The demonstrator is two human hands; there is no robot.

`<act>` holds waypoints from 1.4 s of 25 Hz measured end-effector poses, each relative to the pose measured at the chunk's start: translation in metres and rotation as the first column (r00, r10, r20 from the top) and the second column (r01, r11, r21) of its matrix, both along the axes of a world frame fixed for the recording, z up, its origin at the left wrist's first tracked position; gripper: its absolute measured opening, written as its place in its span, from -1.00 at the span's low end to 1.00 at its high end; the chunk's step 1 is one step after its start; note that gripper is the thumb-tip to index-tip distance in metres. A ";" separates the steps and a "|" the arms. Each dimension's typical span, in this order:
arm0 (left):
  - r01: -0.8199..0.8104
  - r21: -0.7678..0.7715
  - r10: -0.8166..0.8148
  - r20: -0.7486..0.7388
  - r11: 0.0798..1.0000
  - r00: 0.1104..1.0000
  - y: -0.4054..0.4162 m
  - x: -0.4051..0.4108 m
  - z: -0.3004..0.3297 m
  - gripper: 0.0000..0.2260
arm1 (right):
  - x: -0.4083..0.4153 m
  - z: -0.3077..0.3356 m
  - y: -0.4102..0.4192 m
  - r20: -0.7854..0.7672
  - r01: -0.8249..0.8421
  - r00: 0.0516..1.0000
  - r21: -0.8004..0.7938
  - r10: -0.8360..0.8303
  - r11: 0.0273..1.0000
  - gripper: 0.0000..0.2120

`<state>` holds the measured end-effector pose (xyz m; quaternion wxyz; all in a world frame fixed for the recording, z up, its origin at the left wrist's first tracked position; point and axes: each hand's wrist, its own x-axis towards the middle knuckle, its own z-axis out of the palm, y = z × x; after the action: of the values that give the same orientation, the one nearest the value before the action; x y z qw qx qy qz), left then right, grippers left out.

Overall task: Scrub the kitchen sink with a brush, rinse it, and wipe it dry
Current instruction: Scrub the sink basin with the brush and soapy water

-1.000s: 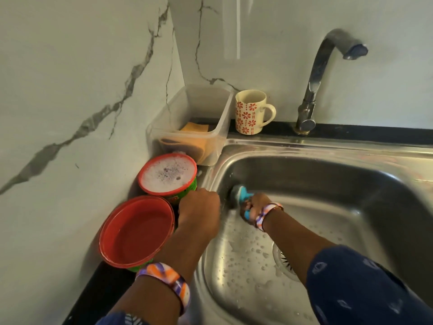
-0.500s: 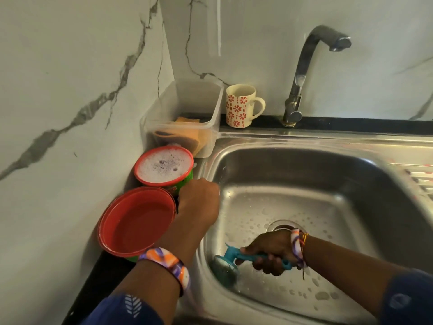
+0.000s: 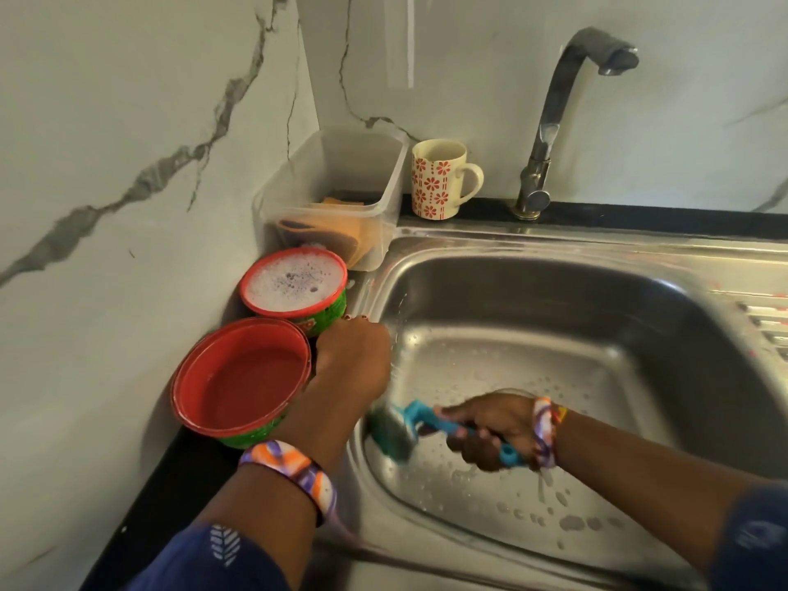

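While the right hand grips the blue brush, its head presses the sink's left wall near the front corner.

The fingers curl tightly round the handle; the bristle head is blurred. The left hand rests on the sink's left rim, fingers apparently curled over the edge, holding nothing. Just beside it on the bench stand a foamy bowl and a red bowl. The basin's right and rear stand open, droplets on the floor.

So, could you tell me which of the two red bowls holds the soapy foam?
The far bowl, next to the clear tub; the near bowl shows no foam.
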<state>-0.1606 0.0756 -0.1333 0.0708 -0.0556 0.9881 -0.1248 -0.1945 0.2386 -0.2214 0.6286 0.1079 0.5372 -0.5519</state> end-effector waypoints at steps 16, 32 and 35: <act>-0.263 0.041 0.266 -0.082 0.964 0.961 0.018 0.054 -0.023 -0.60 | 0.002 -0.010 0.030 -0.127 -0.471 0.863 0.145 0.489 0.870 -0.79; -0.452 0.530 0.605 -0.152 0.717 0.782 0.022 0.092 -0.032 -0.62 | 0.018 0.006 0.014 -0.235 -0.295 0.927 0.026 0.292 0.955 -0.82; -0.453 0.512 0.585 -0.124 0.730 0.802 0.017 0.091 -0.032 -0.62 | 0.014 0.009 0.011 -0.233 -0.262 0.941 -0.044 0.245 0.964 -0.84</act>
<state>-0.0694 0.0928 -0.1657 -0.0245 -0.3305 0.9321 0.1458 -0.1802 0.2494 -0.2128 0.6330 -0.0488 0.5933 -0.4949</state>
